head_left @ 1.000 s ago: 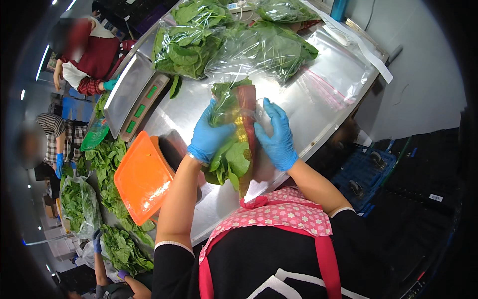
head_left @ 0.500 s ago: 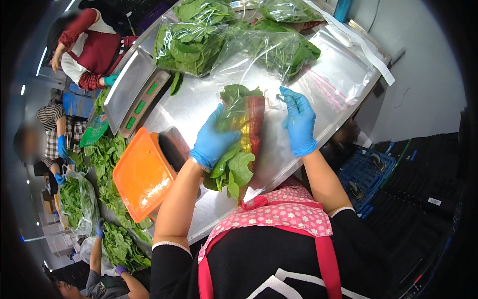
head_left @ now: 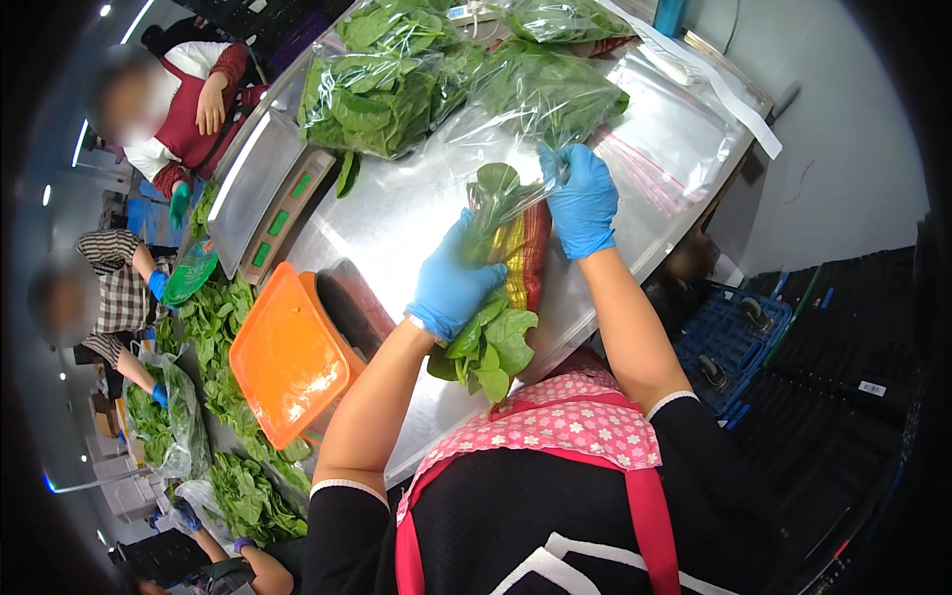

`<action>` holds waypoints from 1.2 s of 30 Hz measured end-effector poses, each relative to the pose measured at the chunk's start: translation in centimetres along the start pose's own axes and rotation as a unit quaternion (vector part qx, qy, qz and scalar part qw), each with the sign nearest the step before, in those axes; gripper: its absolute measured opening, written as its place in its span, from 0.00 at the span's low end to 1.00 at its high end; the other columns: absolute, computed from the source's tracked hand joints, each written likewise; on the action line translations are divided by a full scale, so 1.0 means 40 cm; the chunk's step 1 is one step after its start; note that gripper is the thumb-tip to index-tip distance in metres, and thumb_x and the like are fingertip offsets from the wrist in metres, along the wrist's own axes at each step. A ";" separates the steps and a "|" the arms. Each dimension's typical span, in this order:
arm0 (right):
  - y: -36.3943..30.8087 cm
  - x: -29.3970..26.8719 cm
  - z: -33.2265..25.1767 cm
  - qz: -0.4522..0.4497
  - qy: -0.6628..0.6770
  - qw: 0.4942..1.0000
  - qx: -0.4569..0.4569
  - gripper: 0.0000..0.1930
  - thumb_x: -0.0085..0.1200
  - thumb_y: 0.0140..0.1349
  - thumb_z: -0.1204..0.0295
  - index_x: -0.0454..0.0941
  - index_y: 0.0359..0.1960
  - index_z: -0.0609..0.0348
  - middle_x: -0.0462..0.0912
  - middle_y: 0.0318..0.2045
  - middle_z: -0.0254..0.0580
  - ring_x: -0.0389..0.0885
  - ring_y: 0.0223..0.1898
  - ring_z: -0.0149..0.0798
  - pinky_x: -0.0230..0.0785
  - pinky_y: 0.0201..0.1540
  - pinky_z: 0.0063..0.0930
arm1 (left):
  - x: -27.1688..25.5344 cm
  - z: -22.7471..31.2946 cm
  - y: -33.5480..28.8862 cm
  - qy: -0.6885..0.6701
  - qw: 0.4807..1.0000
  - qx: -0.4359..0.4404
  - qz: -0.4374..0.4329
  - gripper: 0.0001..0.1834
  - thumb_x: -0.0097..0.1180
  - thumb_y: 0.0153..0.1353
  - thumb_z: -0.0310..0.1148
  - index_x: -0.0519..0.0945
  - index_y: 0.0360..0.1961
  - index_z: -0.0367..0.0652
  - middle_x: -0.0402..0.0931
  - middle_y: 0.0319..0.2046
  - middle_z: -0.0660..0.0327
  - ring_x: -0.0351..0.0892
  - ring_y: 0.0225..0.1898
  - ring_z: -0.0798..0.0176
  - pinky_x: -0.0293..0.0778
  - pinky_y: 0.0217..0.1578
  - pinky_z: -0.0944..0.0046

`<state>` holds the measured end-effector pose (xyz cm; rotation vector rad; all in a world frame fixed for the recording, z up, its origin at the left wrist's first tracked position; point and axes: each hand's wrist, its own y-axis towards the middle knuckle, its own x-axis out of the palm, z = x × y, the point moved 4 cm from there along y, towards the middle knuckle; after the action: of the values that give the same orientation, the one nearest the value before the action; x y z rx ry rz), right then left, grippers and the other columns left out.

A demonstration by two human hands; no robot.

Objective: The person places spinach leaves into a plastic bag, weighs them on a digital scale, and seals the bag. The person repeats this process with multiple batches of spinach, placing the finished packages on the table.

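Note:
My left hand (head_left: 454, 283), in a blue glove, is wrapped round a bunch of leafy greens (head_left: 504, 342) with its leaves hanging toward me. Against the bunch lies a red and yellow patterned wrapper (head_left: 526, 253); clear film covers its far end, where more leaf shows. To the right, my blue-gloved right hand (head_left: 583, 198) pinches clear plastic at the far end of this bundle. Just beyond it, a clear plastic bag of greens (head_left: 550, 89) lies on the metal table (head_left: 397, 203). Whether the pinched plastic belongs to that bag or to the bundle, I cannot tell.
Other bagged greens (head_left: 372, 104) lie at the far side. A scale (head_left: 283, 213) and an orange tray (head_left: 293, 357) stand left. Flat plastic bags (head_left: 674, 139) lie right. Loose greens (head_left: 223, 327) and several co-workers are at far left; a blue crate (head_left: 739, 337) stands right.
My right hand has moved up and left to the bundle's far end and pinches plastic there. My left hand, with the greens, has shifted slightly right and nearer to me.

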<state>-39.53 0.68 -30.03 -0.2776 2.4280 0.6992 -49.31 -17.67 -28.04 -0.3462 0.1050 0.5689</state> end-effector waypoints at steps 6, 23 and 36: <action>-0.097 0.052 0.109 -0.007 0.096 0.991 0.098 0.26 0.65 0.59 0.63 0.70 0.55 0.60 0.78 0.45 0.53 0.80 0.42 0.51 0.74 0.44 0.41 | -0.003 0.024 0.000 0.034 0.999 0.028 0.024 0.45 0.67 0.51 0.18 0.59 0.70 0.33 0.74 0.57 0.55 0.75 0.53 0.66 0.73 0.55 0.66; -0.447 0.042 -0.011 -0.629 0.101 0.770 -0.044 0.14 0.50 0.64 0.66 0.81 0.31 0.66 0.83 0.25 0.53 0.83 0.24 0.49 0.75 0.29 0.41 | -0.013 -0.036 -0.009 0.301 0.943 0.032 0.137 0.35 0.68 0.51 0.34 0.62 0.57 0.42 0.80 0.40 0.43 0.82 0.41 0.42 0.77 0.43 0.52; -0.119 0.052 -0.117 -0.311 -0.063 0.913 -0.258 0.11 0.57 0.54 0.68 0.85 0.39 0.50 0.85 0.32 0.45 0.83 0.35 0.51 0.73 0.41 0.44 | 0.091 -0.076 -0.078 0.398 0.867 0.240 0.179 0.25 0.68 0.50 0.38 0.72 0.45 0.41 0.76 0.31 0.49 0.75 0.33 0.44 0.72 0.35 0.46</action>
<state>-41.83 -5.94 -30.02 -1.1200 1.8219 0.9951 -44.56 -19.31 -30.67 -0.0479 1.1151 0.7131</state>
